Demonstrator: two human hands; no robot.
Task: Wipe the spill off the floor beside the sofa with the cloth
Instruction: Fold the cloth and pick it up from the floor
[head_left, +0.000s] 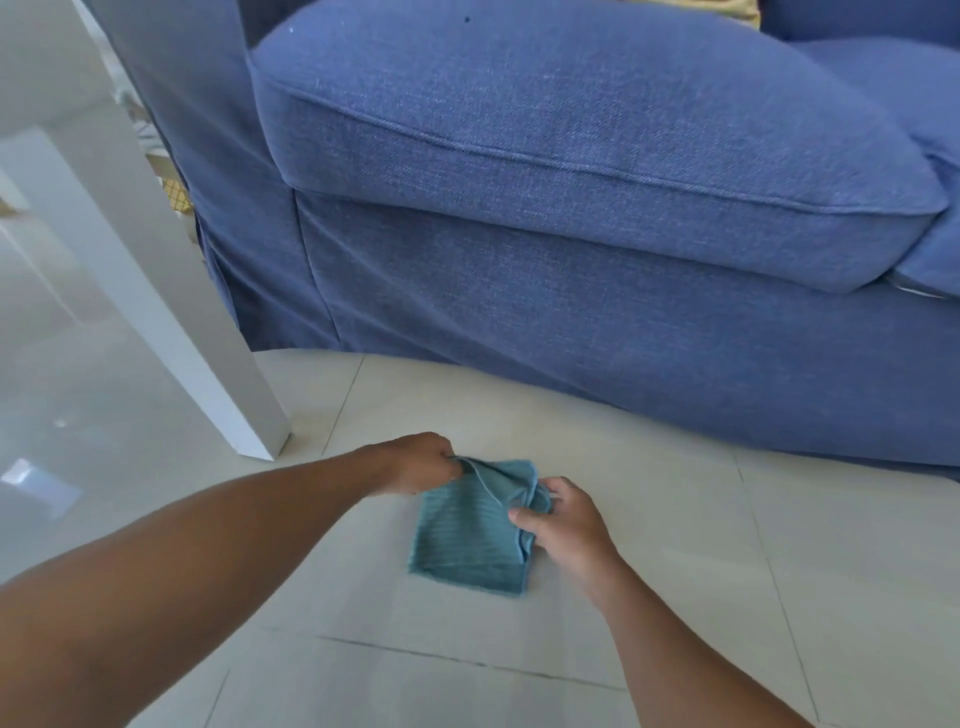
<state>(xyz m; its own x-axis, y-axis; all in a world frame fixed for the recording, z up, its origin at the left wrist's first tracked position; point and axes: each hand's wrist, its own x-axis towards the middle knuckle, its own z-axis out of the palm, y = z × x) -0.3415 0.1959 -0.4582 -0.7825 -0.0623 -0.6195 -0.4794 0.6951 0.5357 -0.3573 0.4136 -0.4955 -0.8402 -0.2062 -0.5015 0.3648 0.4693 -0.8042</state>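
A teal ribbed cloth (470, 535) lies folded on the pale tiled floor (675, 545), just in front of the blue sofa (597, 171). My left hand (415, 462) pinches the cloth's upper left corner, lifting a fold. My right hand (563, 525) grips the cloth's right edge between thumb and fingers. No spill shows on the tiles around the cloth.
A white table leg (208, 364) stands on the floor to the left of the cloth, with a glossy table top (62, 364) beyond it. The sofa's skirt (675, 374) reaches down to the tiles behind my hands.
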